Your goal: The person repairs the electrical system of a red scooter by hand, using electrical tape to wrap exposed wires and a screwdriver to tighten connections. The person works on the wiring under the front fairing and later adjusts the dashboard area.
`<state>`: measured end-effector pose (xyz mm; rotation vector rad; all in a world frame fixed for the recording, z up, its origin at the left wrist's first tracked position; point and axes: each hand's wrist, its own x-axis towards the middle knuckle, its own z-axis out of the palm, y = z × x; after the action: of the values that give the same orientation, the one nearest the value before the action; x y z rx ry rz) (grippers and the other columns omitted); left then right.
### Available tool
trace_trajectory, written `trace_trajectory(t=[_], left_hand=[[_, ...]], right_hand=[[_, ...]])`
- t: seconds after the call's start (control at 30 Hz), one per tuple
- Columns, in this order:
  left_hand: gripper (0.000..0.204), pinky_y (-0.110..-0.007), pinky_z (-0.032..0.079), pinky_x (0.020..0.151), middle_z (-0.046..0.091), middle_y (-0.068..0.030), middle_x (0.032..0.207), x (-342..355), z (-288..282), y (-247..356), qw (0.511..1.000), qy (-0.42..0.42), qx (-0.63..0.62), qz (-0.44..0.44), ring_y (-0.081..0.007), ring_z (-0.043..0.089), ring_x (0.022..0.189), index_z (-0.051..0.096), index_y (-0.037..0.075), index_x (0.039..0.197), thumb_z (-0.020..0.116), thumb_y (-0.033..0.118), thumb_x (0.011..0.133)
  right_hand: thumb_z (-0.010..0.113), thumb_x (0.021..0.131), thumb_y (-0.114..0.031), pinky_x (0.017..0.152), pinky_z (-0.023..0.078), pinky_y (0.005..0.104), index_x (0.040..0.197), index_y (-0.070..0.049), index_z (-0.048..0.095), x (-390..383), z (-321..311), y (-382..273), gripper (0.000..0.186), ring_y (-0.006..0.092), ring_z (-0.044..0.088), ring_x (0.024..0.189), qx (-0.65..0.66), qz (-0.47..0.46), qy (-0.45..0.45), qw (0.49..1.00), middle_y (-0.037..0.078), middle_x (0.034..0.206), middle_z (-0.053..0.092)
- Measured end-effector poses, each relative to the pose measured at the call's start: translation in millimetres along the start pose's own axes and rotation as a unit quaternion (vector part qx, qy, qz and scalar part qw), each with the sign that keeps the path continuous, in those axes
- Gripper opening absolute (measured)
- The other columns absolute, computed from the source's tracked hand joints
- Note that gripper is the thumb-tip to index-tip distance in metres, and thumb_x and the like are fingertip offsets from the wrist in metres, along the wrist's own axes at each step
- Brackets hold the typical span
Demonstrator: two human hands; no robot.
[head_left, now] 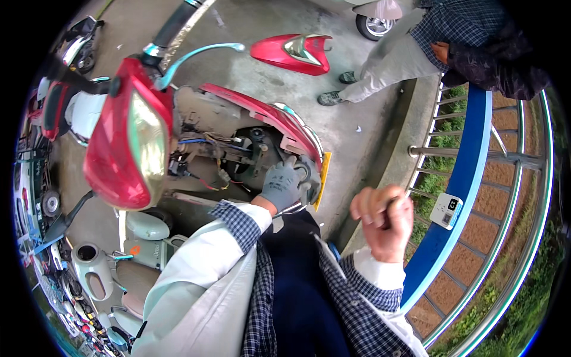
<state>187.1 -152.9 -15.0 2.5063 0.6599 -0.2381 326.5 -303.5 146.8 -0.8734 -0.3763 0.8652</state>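
Observation:
In front of me stands a red scooter (157, 137) with its body opened up, and loose wires (217, 172) show inside. My left hand (281, 187), in a grey glove, reaches to the end of the scooter that has a yellow plate (323, 181). Its bent fingers are closed on the edge of a dark grey part (308, 181) there. My right hand (383, 220), bare, is raised away from the scooter, near the railing. Its fingers curl toward the thumb around something small and dark that I cannot make out.
A red panel with a clear lamp (290, 53) lies on the concrete beyond the scooter. A person (404, 53) stands at the far right by the railing. A white socket box (446, 211) sits on the blue rail (467, 149). More scooters (95, 273) are parked at the left.

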Motion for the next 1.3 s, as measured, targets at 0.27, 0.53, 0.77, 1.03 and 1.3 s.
trace_trajectory(t=[0.27, 0.53, 0.77, 1.03, 1.3], left_hand=[[0.045, -0.048, 0.042, 0.099, 0.046, -0.0145, 0.145, 18, 107, -21, 0.993, -0.084, 0.076, -0.039, -0.0348, 0.049, 0.124, 0.063, 0.018, 0.123, 0.068, 0.037, 0.082], [0.036, -0.045, 0.048, 0.095, 0.067, -0.0172, 0.116, -46, -46, -50, 0.992, 0.084, -0.073, -0.059, -0.0350, 0.063, 0.108, 0.065, 0.006, 0.118, 0.062, 0.029, 0.090], [0.030, -0.045, 0.044, 0.100, 0.068, -0.0144, 0.115, -76, -105, -160, 0.961, -0.166, 0.155, -0.158, -0.0341, 0.064, 0.105, 0.066, 0.013, 0.118, 0.056, 0.025, 0.091], [0.026, -0.045, 0.043, 0.099, 0.069, -0.0142, 0.107, -105, -93, -162, 0.976, -0.173, 0.127, -0.023, -0.0330, 0.063, 0.101, 0.068, 0.012, 0.110, 0.058, 0.017, 0.087], [0.028, -0.034, 0.052, 0.072, 0.071, -0.0084, 0.087, -113, -66, -192, 0.941, 0.039, -0.305, -0.140, -0.0212, 0.065, 0.077, 0.068, 0.003, 0.114, 0.064, 0.019, 0.091]], right_hand=[[0.060, 0.099, -0.016, 0.061, 0.036, 0.0311, 0.080, -0.004, 0.052, -63, -42, 22, 0.024, 0.0132, 0.040, 0.062, -0.054, 0.195, 0.082, 0.976, 0.001, 0.064, 0.045], [0.065, 0.092, -0.018, 0.059, 0.044, 0.0285, 0.084, 0.004, 0.065, -16, -67, 155, 0.023, 0.0104, 0.054, 0.065, -0.394, 0.275, 0.087, 0.873, 0.004, 0.067, 0.060], [0.066, 0.092, -0.023, 0.060, 0.051, 0.0332, 0.090, 0.001, 0.067, -3, -10, 303, 0.024, 0.0168, 0.061, 0.061, -0.213, 0.480, -0.064, 0.849, 0.008, 0.074, 0.066], [0.054, 0.100, -0.026, 0.080, 0.052, 0.0377, 0.117, 0.001, 0.058, 9, 41, 340, 0.032, 0.0220, 0.064, 0.092, 0.129, 0.537, 0.090, 0.829, 0.014, 0.103, 0.067], [0.058, 0.099, -0.022, 0.081, 0.051, 0.0353, 0.109, -0.002, 0.059, 35, 78, 264, 0.022, 0.0222, 0.064, 0.095, 0.095, 0.356, 0.061, 0.928, 0.012, 0.101, 0.068]])
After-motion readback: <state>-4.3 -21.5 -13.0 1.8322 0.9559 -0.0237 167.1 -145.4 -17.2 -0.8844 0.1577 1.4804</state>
